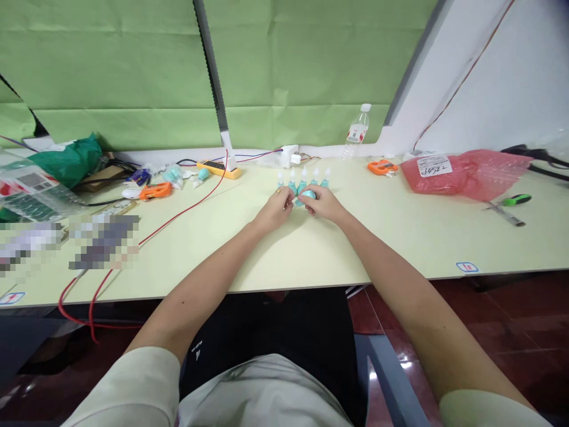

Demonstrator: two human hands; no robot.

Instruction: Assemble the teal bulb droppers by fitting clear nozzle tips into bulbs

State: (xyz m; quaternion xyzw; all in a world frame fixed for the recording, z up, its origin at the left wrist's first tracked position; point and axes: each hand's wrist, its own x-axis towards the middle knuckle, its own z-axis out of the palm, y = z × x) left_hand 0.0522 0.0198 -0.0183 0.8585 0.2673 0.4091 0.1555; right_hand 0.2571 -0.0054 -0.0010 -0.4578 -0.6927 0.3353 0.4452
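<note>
Several small teal bottles with white pointed tips [304, 177] stand upright in a row on the pale table [288, 261], just beyond my hands. My right hand [323, 203] is closed round a small teal object [307, 196], which lies between its thumb and fingers. Close on its left, my left hand [276, 207] is pinched at a small pale piece at the teal object's left side. Fingers partly cover both pieces, so their exact shape and whether they are joined cannot be made out.
At the back right stands a clear bottle [357, 131], with an orange tool [383, 167], a red bag [462, 175] and a green-handled screwdriver [516, 200] further right. Left are a yellow power strip [219, 169], red cable [184, 210], another orange tool [155, 190] and bags [71, 159].
</note>
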